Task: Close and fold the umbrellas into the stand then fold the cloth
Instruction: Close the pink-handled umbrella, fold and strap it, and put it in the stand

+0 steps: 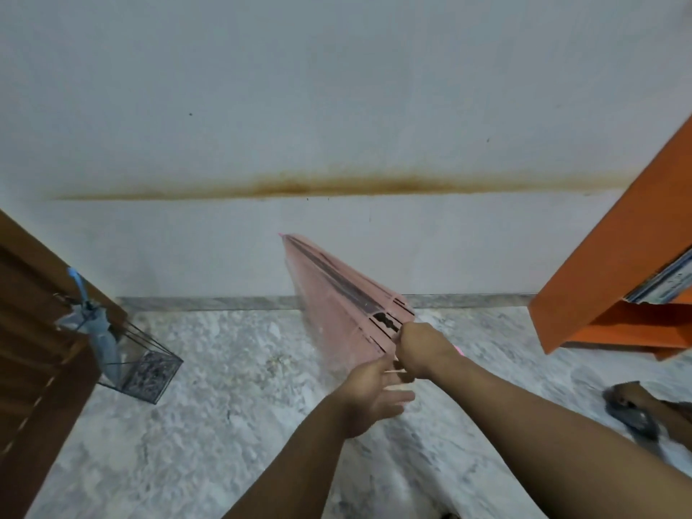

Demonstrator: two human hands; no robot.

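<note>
Standing at the far left is a brown slatted wooden door (33, 331), partly swung into view; just beside its edge sits a wire stand (144, 365) of dark metal rods on the marble floor (209, 425), tilted in this wide-angle view; a closed blue umbrella (101, 331) rests inside it, handle end up and leaning against the door edge, tip down among the rods.

Centre frame: a pink umbrella (337, 294) is held in the air before the white wall (337, 88), collapsed to a narrow cone with its tip pointing up and left; its fabric is blurred along the lower edge; dark ribs show along its upper side; it is well apart from the stand. The left hand (369, 398) is below the canopy's wide end, fingers spread and loose, grip wide and holding nothing; whether the fingertips touch the fabric cannot be told. The right hand (419, 350) sits just above and right of it, grip closed tight around the umbrella at its wide end; a pink part shows just behind the wrist.

A brown stain (318, 187) runs level across the wall above the umbrella.

Right side: an orange cabinet (606, 264) juts in at an angle; below it, at the floor's right edge, lies a dark blurred object (633, 410), not identifiable.
</note>
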